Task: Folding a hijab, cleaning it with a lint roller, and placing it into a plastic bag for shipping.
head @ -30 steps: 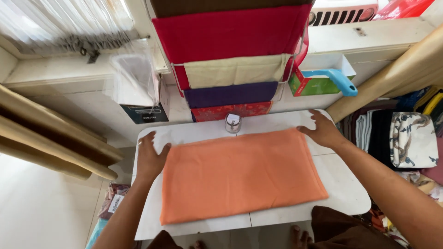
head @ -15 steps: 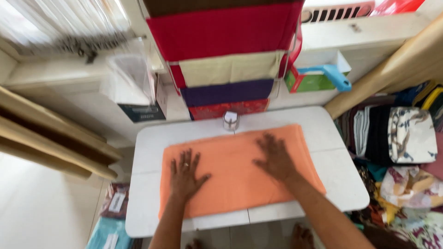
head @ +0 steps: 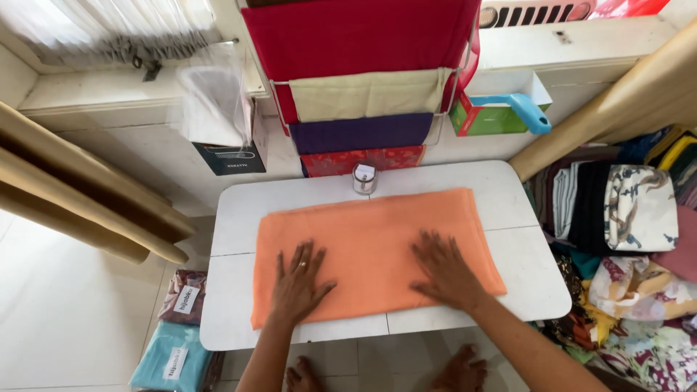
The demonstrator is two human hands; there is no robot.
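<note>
Cloth: a folded orange cloth (head: 377, 254), lying flat across the middle of the white counter (head: 508, 196).
Left hand (head: 299, 284): on the cloth's near left part, fingers spread, palm down, gripping nothing.
Right hand (head: 444, 270): on the cloth's near right part, fingers likewise splayed flat.
Handling: likely soft, light, limp; best taken by edges or corners.
Beyond the cloth: a small glass jar (head: 364, 178) at its far edge.

Daylight came through the sheer curtain (head: 94, 25), top left, overexposed to white. The white table (head: 523, 268) was bright and evenly lit (shadows soft). Edges bowed from wide-angle distortion; focus was sharp.
</note>
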